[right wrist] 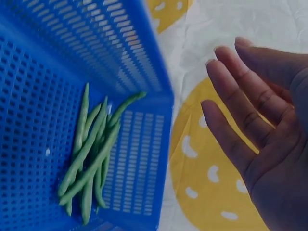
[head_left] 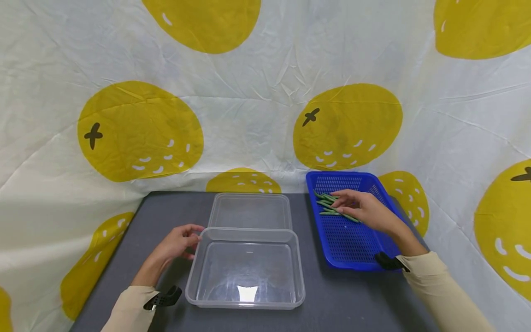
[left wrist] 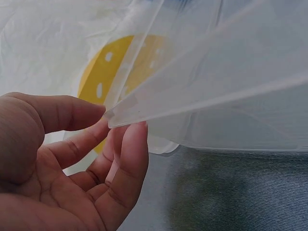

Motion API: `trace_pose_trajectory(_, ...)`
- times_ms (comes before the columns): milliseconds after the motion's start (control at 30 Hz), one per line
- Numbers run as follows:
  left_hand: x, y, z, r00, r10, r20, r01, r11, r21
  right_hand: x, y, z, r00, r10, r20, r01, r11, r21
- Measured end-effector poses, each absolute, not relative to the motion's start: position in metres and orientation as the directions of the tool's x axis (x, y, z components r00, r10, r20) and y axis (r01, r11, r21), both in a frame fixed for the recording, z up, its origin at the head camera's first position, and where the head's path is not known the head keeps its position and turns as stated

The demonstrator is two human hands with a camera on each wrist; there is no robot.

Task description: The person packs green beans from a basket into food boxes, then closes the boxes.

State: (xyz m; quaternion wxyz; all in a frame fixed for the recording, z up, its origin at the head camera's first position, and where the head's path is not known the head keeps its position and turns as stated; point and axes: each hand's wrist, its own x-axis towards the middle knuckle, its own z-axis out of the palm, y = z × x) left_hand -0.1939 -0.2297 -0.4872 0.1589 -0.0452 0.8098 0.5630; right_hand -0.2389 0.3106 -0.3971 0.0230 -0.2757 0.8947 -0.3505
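Observation:
With thumb and fingers at the rim, my left hand pinches the far left corner of a clear plastic container. The left wrist view shows that container's corner close up between thumb and fingertips. The bare container floor is visible in the head view. My right hand hovers over a blue perforated basket, fingers loosely bent and holding nothing. Several green beans lie in a small pile at the basket's far left. In the right wrist view, the beans appear apart from the fingers.
A flat clear plastic lid lies behind the container, by the table's back edge. The dark grey table carries everything. A white cloth printed with yellow fruit hangs behind and at both sides.

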Motion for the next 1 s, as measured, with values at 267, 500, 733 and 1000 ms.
trace_pose_trajectory(267,-0.199,-0.229,-0.488,-0.941,0.103,-0.323,-0.267,0.360,0.894,-0.257,0.329,-0.407,-0.846,-0.525,0.095,-0.460,0.626,-0.630)
trace_pose_trajectory(500,-0.200,-0.231,-0.488,-0.943,0.114,-0.313,-0.254,0.360,0.898,-0.269,0.337,-0.413,-0.844,-0.534,0.060,-0.449,0.639,-0.625)
trace_pose_trajectory(733,-0.200,-0.231,-0.484,-0.941,0.111,-0.319,-0.262,0.356,0.897,-0.280,0.345,-0.422,-0.847,-0.532,0.020,-0.431,0.663,-0.612)
trace_pose_trajectory(1000,-0.201,-0.231,-0.487,-0.942,0.109,-0.318,-0.262,0.357,0.897,-0.292,0.354,-0.438,-0.847,-0.531,-0.022,-0.400,0.664,-0.632)
